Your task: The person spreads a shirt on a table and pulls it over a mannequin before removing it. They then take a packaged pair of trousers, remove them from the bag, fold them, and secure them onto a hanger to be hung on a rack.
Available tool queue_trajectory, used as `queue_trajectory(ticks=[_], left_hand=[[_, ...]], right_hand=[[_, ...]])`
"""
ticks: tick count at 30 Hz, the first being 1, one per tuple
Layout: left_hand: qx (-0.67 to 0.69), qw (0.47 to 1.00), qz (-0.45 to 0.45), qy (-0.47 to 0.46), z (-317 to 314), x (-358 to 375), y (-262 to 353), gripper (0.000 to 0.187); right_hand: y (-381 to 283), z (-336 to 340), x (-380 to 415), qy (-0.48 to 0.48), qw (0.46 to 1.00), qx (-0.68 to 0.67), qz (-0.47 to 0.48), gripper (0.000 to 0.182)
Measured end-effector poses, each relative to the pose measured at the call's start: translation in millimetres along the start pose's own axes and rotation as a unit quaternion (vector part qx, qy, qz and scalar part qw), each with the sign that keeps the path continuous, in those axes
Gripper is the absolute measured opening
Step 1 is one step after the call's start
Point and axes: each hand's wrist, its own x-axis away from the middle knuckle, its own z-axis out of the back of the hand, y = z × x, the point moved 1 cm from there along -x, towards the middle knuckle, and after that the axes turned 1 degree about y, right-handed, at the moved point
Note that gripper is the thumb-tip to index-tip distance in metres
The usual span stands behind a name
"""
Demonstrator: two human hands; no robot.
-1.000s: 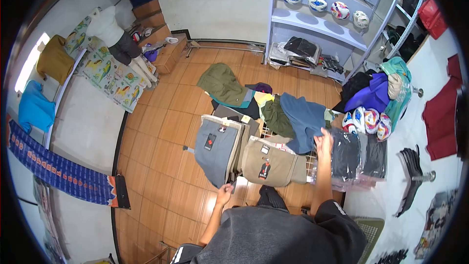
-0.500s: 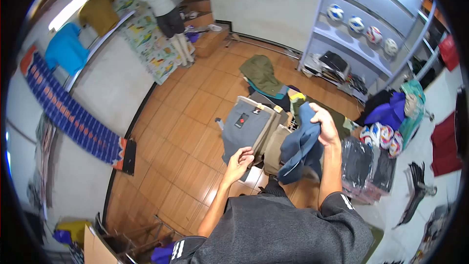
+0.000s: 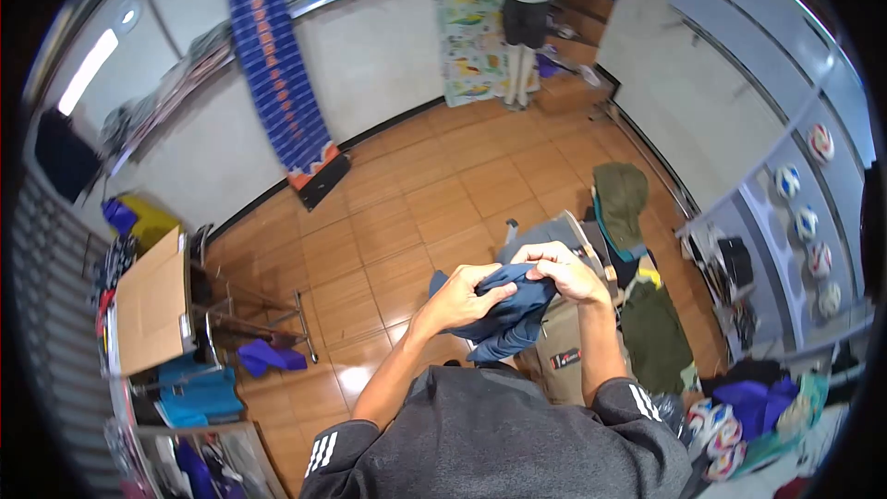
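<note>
A dark blue garment (image 3: 506, 322) hangs bunched between my two hands, in front of my chest. My left hand (image 3: 465, 298) pinches its left upper edge, thumb pointing inward. On the other side my right hand (image 3: 568, 275) grips the upper edge, fingers curled over the cloth. Beneath the right forearm lies a folded khaki garment (image 3: 560, 337) with a dark label. Behind the hands a folded grey garment (image 3: 547, 233) shows, partly covered by them.
An olive hooded garment (image 3: 621, 199) and dark green cloth (image 3: 654, 337) lie to the right. Balls line a shelf (image 3: 762, 212) at far right. A cardboard-topped table (image 3: 152, 305) and purple cloth (image 3: 271, 358) are at left. A mannequin (image 3: 525, 23) stands by the back wall.
The view has swung left. My left hand has come from the grey garment to grip the dark blue one, which my right hand alone held before, and both hands are now close together.
</note>
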Motion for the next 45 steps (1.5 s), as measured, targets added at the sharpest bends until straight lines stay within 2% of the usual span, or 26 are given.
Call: queue_trajectory(ticks=[1,4,5,6,8,9,10,12,14,15,19,22,23,26,27,28,30,32,36,38,40,44,45], left_hand=[[0.019,0.995,-0.045,0.084,1,5,14,0.014],[-0.014,0.988,-0.029,0.154,21,12,25,0.012],[0.022,0.980,-0.049,0.194,23,13,26,0.011],[0.033,0.972,-0.061,0.224,29,16,27,0.012],[0.070,0.949,-0.061,0.301,38,22,37,0.016],[0.085,0.946,-0.051,0.309,45,27,47,0.017],[0.073,0.945,-0.057,0.313,54,33,47,0.016],[0.058,0.936,-0.061,0.341,64,42,57,0.013],[0.043,0.923,-0.070,0.377,75,54,60,0.016],[0.040,0.915,-0.070,0.395,80,61,61,0.017],[0.041,0.876,-0.069,0.475,104,92,58,0.020],[0.003,0.846,-0.071,0.528,126,119,48,0.019],[0.010,0.832,-0.083,0.548,135,127,46,0.019],[-0.006,0.795,-0.095,0.600,163,161,39,0.019],[-0.025,0.782,-0.089,0.616,173,176,37,0.019],[-0.045,0.769,-0.083,0.632,183,192,37,0.019],[-0.085,0.744,-0.055,0.660,201,223,36,0.020],[-0.108,0.720,-0.013,0.686,218,258,35,0.020],[-0.113,0.679,0.037,0.725,241,320,27,0.019],[-0.123,0.662,0.045,0.738,253,347,23,0.022],[-0.112,0.644,0.040,0.755,262,366,19,0.024],[-0.033,0.570,0.015,0.821,282,384,6,0.027],[-0.032,0.567,-0.001,0.823,288,386,5,0.029]], right_hand=[[8,0,-11,-0.003,0.998,-0.057,0.003,0.021],[13,-7,-30,0.006,0.998,-0.058,-0.002,0.030],[19,-8,-33,-0.013,0.998,-0.069,-0.002,0.042],[25,-8,-37,-0.028,0.999,-0.015,0.022,0.053],[52,-7,-51,-0.079,0.991,0.054,0.095,0.063],[57,-6,-54,-0.112,0.991,0.071,0.019,0.068],[59,-10,-61,-0.117,0.987,0.106,-0.012,0.070],[92,-19,-78,-0.107,0.981,0.154,0.052,0.068],[115,-32,-89,-0.073,0.988,0.127,0.037,0.067],[123,-40,-96,-0.079,0.991,0.106,0.029,0.054],[165,-67,-131,-0.154,0.974,0.164,-0.034,0.027],[202,-98,-161,-0.154,0.981,0.116,0.018,0.033],[207,-103,-173,-0.183,0.971,0.148,-0.037,0.033],[190,-126,-208,-0.257,0.944,0.191,-0.074,0.029],[187,-134,-218,-0.244,0.953,0.177,-0.030,0.027],[185,-145,-230,-0.218,0.969,0.118,0.008,0.035],[180,-150,-266,-0.169,0.971,0.146,0.083,0.030],[150,-164,-296,-0.089,0.978,0.141,0.122,0.027],[83,-188,-352,-0.058,0.981,0.134,0.129,0.022],[51,-207,-373,-0.100,0.980,0.053,0.162,0.023],[13,-232,-382,-0.181,0.970,-0.133,0.090,0.024],[-20,-282,-415,-0.279,0.928,-0.229,0.091,0.034],[-29,-300,-420,-0.301,0.910,-0.270,0.089,0.035]])
